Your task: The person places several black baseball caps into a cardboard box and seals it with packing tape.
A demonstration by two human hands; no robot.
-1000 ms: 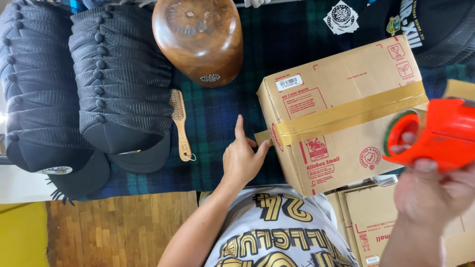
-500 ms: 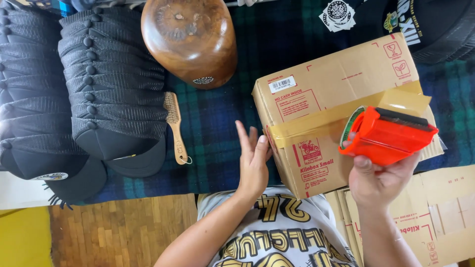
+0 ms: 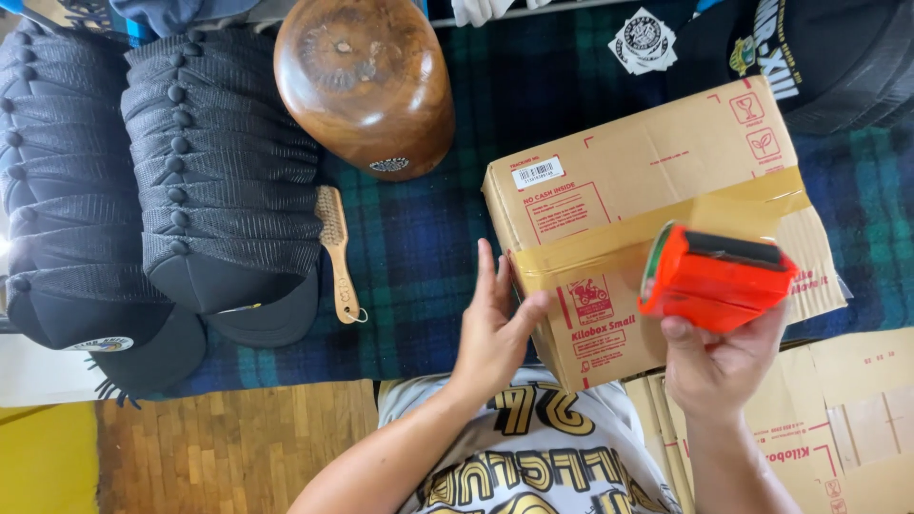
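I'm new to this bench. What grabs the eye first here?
The orange tape dispenser in the right hand, over the taped cardboard box at centre right. The left hand presses the box's near end. A wooden dome block and stacked black caps sit to the left.

Tape dispenser [image 3: 716, 278] moved leftward over the box [image 3: 657, 219].

A brown cardboard box [image 3: 657, 205] with red markings sits on the plaid cloth — a white barcode label [image 3: 536, 172] at its top-left corner. Flattened cardboard boxes [image 3: 838, 409] lie lower right — a round black-and-white sticker [image 3: 645, 38] lies above.
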